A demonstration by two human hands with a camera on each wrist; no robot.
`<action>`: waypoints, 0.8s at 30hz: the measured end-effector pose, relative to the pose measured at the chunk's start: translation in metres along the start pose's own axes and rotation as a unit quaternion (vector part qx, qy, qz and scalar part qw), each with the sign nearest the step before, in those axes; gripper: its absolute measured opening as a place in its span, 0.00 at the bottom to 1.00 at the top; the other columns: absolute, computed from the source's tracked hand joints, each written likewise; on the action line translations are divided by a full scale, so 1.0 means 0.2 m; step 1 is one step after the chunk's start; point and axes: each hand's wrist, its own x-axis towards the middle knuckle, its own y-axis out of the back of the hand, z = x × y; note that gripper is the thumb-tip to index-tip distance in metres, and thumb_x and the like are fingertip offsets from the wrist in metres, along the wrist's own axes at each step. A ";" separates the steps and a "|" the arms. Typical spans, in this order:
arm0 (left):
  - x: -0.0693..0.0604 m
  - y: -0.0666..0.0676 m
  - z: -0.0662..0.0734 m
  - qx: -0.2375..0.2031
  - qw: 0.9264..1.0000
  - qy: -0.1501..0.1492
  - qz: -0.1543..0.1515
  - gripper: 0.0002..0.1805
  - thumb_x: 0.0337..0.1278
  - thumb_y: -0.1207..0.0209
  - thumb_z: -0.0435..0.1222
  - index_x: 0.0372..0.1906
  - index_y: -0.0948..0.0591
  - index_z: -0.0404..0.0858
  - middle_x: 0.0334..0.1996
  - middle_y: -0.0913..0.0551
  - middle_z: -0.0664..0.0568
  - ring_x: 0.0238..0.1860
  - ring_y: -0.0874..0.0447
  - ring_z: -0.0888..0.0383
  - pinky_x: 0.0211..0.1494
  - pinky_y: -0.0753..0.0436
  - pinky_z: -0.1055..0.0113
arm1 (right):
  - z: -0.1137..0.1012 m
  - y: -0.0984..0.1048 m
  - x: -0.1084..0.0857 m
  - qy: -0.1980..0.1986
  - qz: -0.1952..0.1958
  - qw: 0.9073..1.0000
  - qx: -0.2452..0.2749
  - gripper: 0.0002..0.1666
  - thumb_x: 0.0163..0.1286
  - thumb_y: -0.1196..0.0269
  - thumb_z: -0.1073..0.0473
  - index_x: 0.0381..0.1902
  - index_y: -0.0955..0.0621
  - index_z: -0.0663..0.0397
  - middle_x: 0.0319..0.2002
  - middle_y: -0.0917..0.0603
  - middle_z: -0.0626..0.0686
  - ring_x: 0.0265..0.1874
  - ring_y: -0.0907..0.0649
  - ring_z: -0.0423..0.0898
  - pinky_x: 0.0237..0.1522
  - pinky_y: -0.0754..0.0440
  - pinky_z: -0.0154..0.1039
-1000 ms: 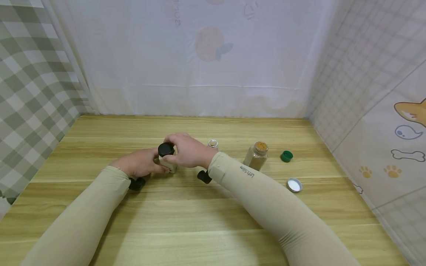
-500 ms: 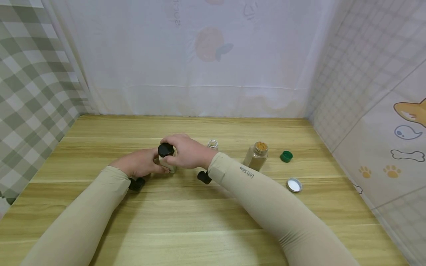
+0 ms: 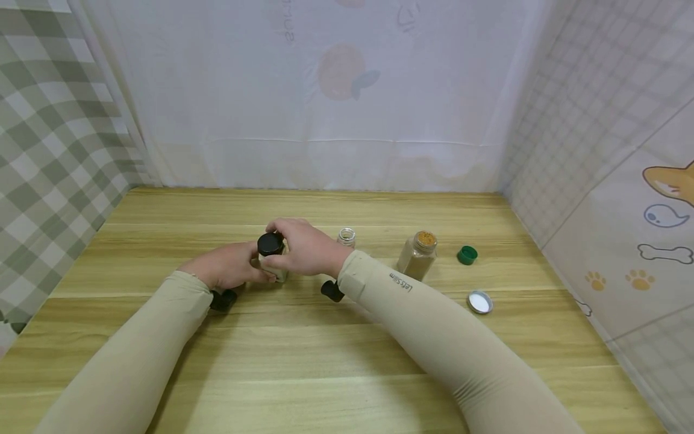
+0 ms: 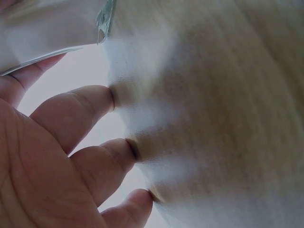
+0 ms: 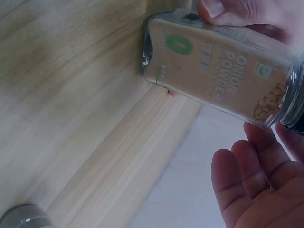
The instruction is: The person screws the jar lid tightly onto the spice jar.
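An upright glass jar [image 5: 204, 66] labelled onion powder stands on the table in the right wrist view, pale pieces showing near its neck. In the head view its black lid [image 3: 270, 244] is on top. My left hand [image 3: 230, 265] grips the jar's body low down; in the left wrist view the other fingers of that hand [image 4: 61, 156] touch the tabletop beside the glass [image 4: 52, 33]. My right hand [image 3: 309, 247] holds the lid from above, thumb in front and fingers behind. The right wrist view shows its fingers [image 5: 251, 175] curled near the lid.
Right of the hands stand an uncapped small glass bottle [image 3: 346, 236], partly behind the right wrist, and an uncapped jar of brownish powder [image 3: 417, 259]. A green cap [image 3: 467, 255] and a silver-rimmed white lid [image 3: 479, 302] lie farther right on the wooden table [image 3: 293, 374].
The fingers of my right hand have shifted slightly round the black lid, back and then forward again. My left hand and the jar have stayed in place.
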 end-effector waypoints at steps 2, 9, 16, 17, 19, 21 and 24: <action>0.00 0.00 0.00 0.002 1.000 0.000 0.001 0.28 0.66 0.33 0.57 0.65 0.22 0.50 0.60 0.16 0.47 0.53 0.17 0.51 0.55 0.20 0.51 | 0.00 0.00 0.00 0.002 -0.006 1.000 -0.004 0.35 0.74 0.32 0.46 0.71 0.26 0.56 0.59 0.17 0.49 0.60 0.20 0.45 0.62 0.21 0.37; 0.00 0.00 0.00 -0.017 1.000 0.001 0.001 0.27 0.66 0.32 0.56 0.64 0.22 0.50 0.66 0.20 0.44 0.54 0.18 0.50 0.54 0.21 0.53 | -0.01 0.01 -0.01 0.026 -0.014 0.999 -0.020 0.27 0.77 0.37 0.54 0.69 0.25 0.56 0.62 0.18 0.50 0.60 0.22 0.45 0.64 0.25 0.38; 0.00 0.00 -0.01 -0.021 1.000 -0.001 0.000 0.26 0.66 0.32 0.56 0.63 0.22 0.51 0.66 0.20 0.44 0.53 0.18 0.50 0.55 0.21 0.53 | 0.00 0.00 -0.01 0.027 -0.008 1.000 -0.007 0.20 0.76 0.36 0.54 0.61 0.22 0.56 0.51 0.17 0.48 0.48 0.21 0.43 0.52 0.23 0.34; 0.00 0.00 -0.01 -0.020 1.000 -0.002 0.001 0.26 0.66 0.32 0.56 0.63 0.22 0.51 0.66 0.20 0.45 0.53 0.18 0.50 0.55 0.21 0.53 | 0.00 0.00 -0.01 0.024 -0.007 1.000 -0.005 0.20 0.76 0.36 0.54 0.61 0.22 0.56 0.50 0.17 0.47 0.47 0.21 0.43 0.51 0.23 0.34; 0.00 -0.01 -0.01 -0.019 1.000 -0.003 0.004 0.26 0.65 0.31 0.55 0.63 0.21 0.51 0.66 0.19 0.45 0.55 0.19 0.50 0.57 0.21 0.52 | 0.00 0.00 -0.01 0.019 -0.005 1.000 0.001 0.19 0.76 0.35 0.53 0.59 0.22 0.56 0.49 0.17 0.47 0.46 0.20 0.42 0.50 0.23 0.33; 0.00 -0.01 -0.01 -0.017 1.000 -0.005 0.007 0.27 0.65 0.31 0.55 0.64 0.22 0.51 0.65 0.19 0.44 0.57 0.19 0.49 0.59 0.21 0.50 | 0.00 0.00 -0.01 0.015 -0.005 1.000 0.008 0.19 0.76 0.35 0.53 0.58 0.22 0.55 0.48 0.17 0.47 0.46 0.20 0.42 0.50 0.23 0.33; 0.00 -0.01 -0.01 -0.016 1.000 -0.004 0.008 0.28 0.65 0.31 0.54 0.64 0.22 0.49 0.65 0.18 0.44 0.58 0.18 0.48 0.60 0.21 0.49 | 0.00 0.00 -0.01 0.008 -0.008 1.000 0.017 0.22 0.75 0.34 0.52 0.61 0.23 0.56 0.52 0.16 0.48 0.49 0.19 0.42 0.54 0.22 0.33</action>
